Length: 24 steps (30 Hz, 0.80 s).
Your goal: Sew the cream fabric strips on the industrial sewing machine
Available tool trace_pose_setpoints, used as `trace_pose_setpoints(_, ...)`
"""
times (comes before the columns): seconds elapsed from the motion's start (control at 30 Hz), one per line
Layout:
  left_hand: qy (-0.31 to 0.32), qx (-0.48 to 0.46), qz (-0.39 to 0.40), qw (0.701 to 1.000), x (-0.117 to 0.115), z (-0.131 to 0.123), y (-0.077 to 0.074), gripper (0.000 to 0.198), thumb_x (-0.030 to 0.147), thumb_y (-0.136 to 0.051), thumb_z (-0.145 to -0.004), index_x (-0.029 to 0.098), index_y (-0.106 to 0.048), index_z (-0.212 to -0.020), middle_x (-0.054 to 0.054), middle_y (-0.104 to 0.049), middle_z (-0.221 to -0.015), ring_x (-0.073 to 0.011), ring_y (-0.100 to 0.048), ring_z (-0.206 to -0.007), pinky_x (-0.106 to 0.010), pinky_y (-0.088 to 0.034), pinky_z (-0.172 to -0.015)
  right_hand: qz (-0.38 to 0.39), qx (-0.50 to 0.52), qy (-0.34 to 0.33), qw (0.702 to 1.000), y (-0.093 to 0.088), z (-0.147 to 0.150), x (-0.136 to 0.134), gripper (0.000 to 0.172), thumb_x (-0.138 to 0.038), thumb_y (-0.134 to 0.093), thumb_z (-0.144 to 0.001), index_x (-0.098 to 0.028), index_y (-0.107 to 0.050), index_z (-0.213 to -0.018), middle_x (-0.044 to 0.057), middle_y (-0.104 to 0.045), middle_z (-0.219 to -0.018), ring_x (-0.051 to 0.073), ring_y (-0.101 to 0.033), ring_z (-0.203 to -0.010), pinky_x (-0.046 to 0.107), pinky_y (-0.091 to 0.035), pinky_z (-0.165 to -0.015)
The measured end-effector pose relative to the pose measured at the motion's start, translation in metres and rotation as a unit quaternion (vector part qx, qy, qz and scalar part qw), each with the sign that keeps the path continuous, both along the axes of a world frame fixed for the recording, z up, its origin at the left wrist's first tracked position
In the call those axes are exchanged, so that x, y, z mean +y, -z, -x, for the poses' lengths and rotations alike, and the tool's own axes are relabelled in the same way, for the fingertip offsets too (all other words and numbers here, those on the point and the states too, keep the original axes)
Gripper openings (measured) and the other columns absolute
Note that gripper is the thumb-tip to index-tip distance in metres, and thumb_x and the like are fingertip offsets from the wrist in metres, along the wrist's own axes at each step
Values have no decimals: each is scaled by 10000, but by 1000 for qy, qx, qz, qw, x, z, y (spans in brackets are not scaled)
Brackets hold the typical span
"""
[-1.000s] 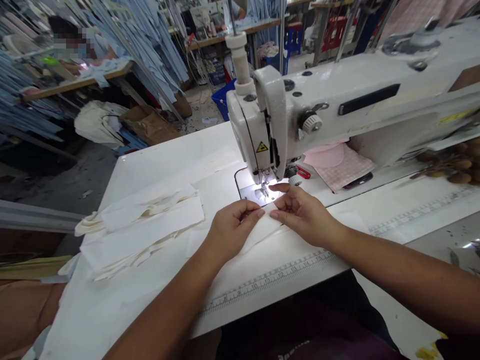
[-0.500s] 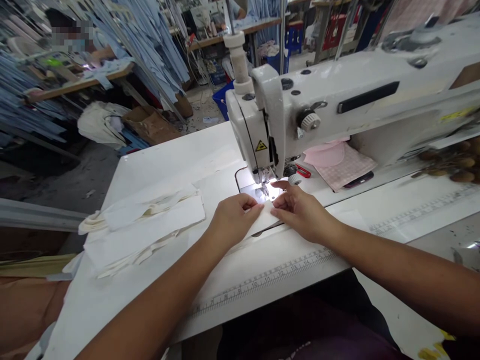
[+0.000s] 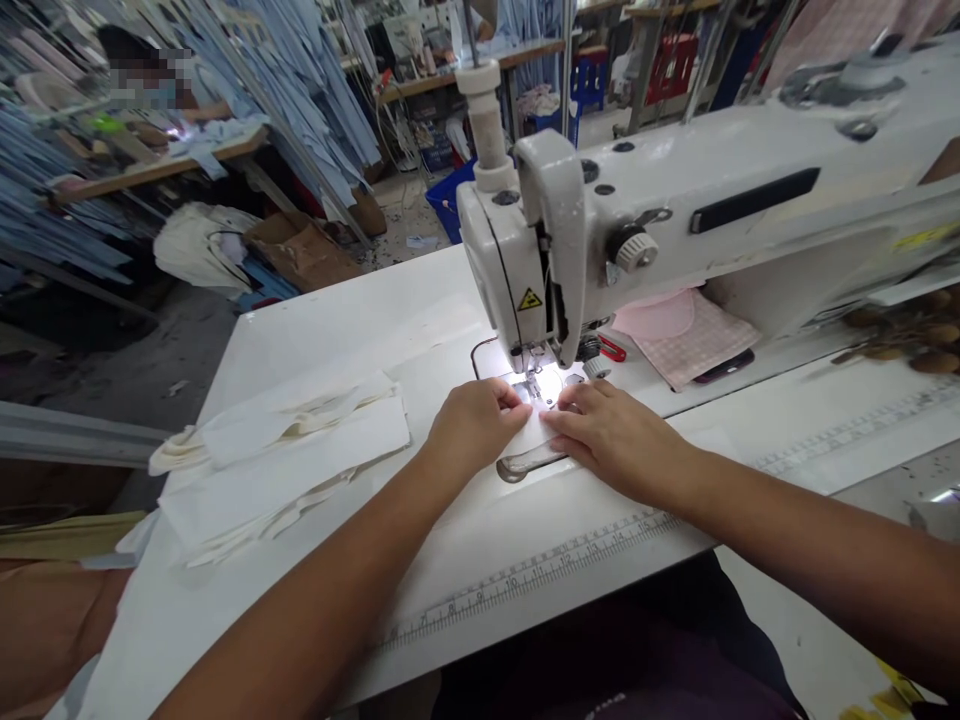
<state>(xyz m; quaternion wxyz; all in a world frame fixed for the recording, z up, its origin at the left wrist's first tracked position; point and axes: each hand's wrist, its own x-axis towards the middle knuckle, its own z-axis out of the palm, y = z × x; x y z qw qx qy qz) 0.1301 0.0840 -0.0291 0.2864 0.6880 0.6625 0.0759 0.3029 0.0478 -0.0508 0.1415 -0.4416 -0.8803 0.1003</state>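
Left hand (image 3: 476,425) and right hand (image 3: 616,437) now flatter on the white fabric (image 3: 537,432)

The sewing machine (image 3: 720,200) is off-white with black knobs and a black slot, and its warning sticker (image 3: 529,299) is a yellow triangle. The cloth strip (image 3: 529,435) at the needle is white, close to the creamy white of the cloth stack (image 3: 285,450) on the white tabletop (image 3: 300,345). The measuring tape (image 3: 540,590) along the tabletop's edge has dark markings on a pale ground. Behind the machine, the pink cloth (image 3: 694,345) has a fine checked pattern, and a small clip (image 3: 613,349) beside it is red. Farther off hang pale blue garments (image 3: 300,90), near a bright blue crate (image 3: 450,200) and a red crate (image 3: 671,40).
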Motion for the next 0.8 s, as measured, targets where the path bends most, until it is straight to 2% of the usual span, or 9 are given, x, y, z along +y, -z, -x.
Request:
trace_pose_setpoints(0.17,-14,2,1,1000,10,-1,-1,141,344,-590,-689,213,-610,-643,35,-567,-575,-128,-504,-544,-255,-363,-512,14,-40,25,999,-2,3,5,248,-286,-513,-888,-181,-634,-1076,100,-589,-985,195,-524,-792,339,-434,-711)
trace_pose_setpoints(0.37,-1,12,9,1000,16,0,-2,159,335,-570,-707,209,-593,-614,47,-519,-530,-126,-494,-534,-253,-328,-514,33,-53,29,998,-5,5,7,292,-300,-511,-888,-193,-601,-1145,94,-586,-976,175,-497,-729,314,-403,-662)
trace_pose_setpoints(0.8,25,11,-17,999,20,3,-2,141,322,-538,-710,213,-584,-635,26,-592,-625,-155,-542,-624,-250,-373,-564,54,-58,35,996,-7,6,11,291,-308,-497,-898,-197,-577,-1155,99,-598,-986,208,-529,-822,322,-412,-671)
